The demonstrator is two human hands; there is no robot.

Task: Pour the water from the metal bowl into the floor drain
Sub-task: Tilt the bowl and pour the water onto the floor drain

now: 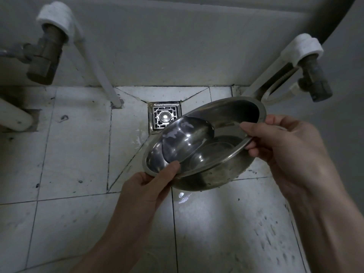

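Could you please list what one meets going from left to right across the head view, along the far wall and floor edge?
Left brass valve → white pipe → floor drain → metal bowl, tilted, held by both hands → right brass valve.

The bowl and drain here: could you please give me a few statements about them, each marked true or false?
1. Both hands, left and right, grip the bowl by its rim. True.
2. The bowl rests on the floor. False: it is held in the air, tilted.
3. The drain is square, with a metal grate. True.
4. The bowl covers the whole drain. False: only its lower right corner is hidden.
5. The floor is tiled. True.
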